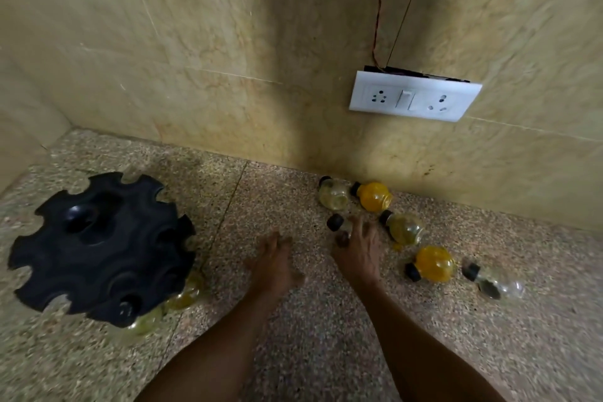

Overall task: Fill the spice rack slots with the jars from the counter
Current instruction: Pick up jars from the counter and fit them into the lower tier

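A: How full is the rack [98, 248]?
B: Two jars [163, 307] seem to sit at its five o'clock edge; six lie on the counter [293, 352], at the rack's three o'clock

A: And the hands?
B: The right hand [357, 253] reaches onto a black-capped jar [337, 223], grip unclear. The left hand [272, 259] hovers flat, fingers loose, holding nothing
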